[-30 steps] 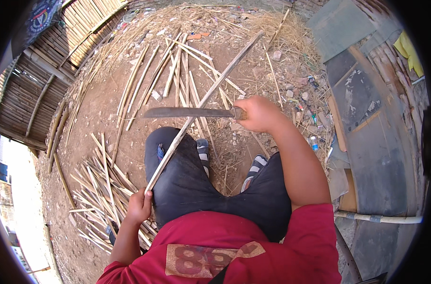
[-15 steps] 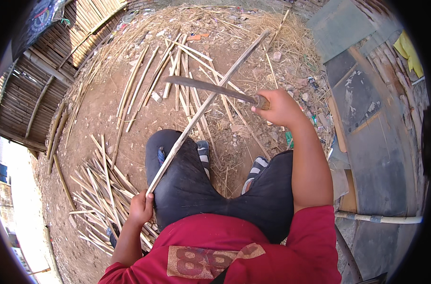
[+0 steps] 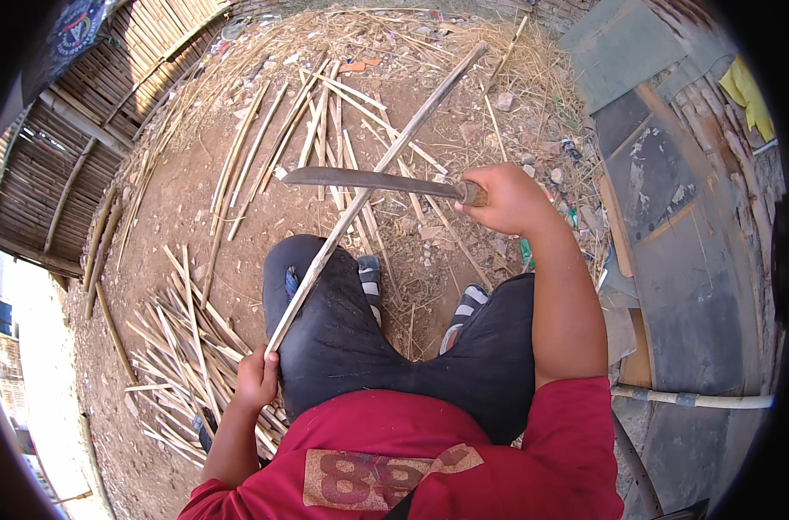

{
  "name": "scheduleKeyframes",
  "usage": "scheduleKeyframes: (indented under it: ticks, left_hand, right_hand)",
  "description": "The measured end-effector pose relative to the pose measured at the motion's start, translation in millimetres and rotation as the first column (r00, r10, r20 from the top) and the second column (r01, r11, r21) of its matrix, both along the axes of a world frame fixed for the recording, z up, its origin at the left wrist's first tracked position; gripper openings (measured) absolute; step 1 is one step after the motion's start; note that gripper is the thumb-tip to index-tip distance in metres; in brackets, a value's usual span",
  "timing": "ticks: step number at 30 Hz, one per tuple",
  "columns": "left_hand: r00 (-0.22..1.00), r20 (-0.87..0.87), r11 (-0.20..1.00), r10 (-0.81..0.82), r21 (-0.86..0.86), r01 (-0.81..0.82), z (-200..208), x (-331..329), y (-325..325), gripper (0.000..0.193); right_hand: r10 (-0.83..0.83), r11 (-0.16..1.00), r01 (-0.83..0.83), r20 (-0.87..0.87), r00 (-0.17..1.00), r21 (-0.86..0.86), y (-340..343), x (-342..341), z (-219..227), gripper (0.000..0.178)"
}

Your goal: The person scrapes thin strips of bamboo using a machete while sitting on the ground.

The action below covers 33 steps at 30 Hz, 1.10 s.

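Note:
My left hand [image 3: 257, 378] is closed round the near end of a long pale wooden stick [image 3: 335, 237], which slants up and away to the right across my left thigh. In my right hand [image 3: 500, 198] is the wooden handle of a machete [image 3: 394, 181]. Its dark blade points left and lies over the stick, crossing it about midway; whether blade and stick touch I cannot tell. Below the crossing are my knees in dark trousers [image 3: 360, 368], with striped footwear [image 3: 468, 308] between them.
A pile of split sticks [image 3: 186, 364] lies beside my left leg. More loose sticks [image 3: 256, 160] are spread on the dirt ahead, with dry straw [image 3: 533, 87] behind. Dark boards [image 3: 672, 251] stand along the right, and a bamboo wall [image 3: 65, 173] is at the left.
The machete has swung slightly, its blade tip moving left and down, nearer to level. My right hand has shifted a little left. The stick's far end has moved slightly up and left.

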<state>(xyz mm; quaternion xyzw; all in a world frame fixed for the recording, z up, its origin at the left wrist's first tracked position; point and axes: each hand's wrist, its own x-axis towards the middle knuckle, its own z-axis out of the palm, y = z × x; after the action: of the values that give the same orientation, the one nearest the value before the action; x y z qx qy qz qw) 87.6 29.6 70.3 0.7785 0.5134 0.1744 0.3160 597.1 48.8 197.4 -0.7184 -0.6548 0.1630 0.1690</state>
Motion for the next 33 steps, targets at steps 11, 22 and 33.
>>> scheduleKeyframes:
  ticks: [11, 22, 33]
  left_hand:
    - [1.000, -0.009, 1.000, -0.016, 0.008, 0.016, 0, 0, 2, 0.042]
    - [0.999, -0.034, 1.000, -0.022, 0.012, 0.022, 0, -4, 4, 0.041]
    - [0.999, -0.029, 1.000, -0.030, 0.000, 0.030, -4, -5, 7, 0.043]
  right_hand:
    - [-0.130, 0.968, 0.158, -0.149, 0.980, 0.194, 3, 26, -34, 0.045]
    - [-0.247, 0.963, 0.264, -0.205, 0.947, 0.061, 8, 44, -30, 0.049]
    - [-0.167, 0.985, 0.172, -0.227, 0.959, -0.001, 8, 41, -31, 0.056]
